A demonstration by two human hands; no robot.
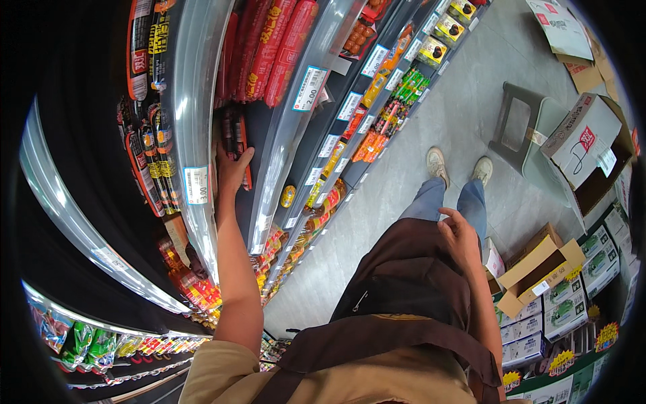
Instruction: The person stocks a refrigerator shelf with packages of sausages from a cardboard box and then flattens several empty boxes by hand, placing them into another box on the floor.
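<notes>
My left hand (233,169) reaches into a dark shelf row behind a clear plastic shelf-edge strip (197,126). Its thumb lies against black-and-red wrapped sausages (234,131); the strip and the packs hide most of the fingers, so the grip is unclear. Just beyond them, thick red-wrapped sausages (275,55) are lined up in the same row. Another row of black-wrapped sausages (146,161) lies to the left. My right hand (458,237) hangs in front of my dark brown apron (398,272), holding nothing, its fingers loosely bent and apart.
Price tags (309,88) line the shelf edges, with small snack packs (388,106) along the outer tiers. On the right, an open carton (585,136) rests on a grey plastic step stool (535,131). An opened cardboard box (542,267) sits on stacked cartons (565,308) at lower right.
</notes>
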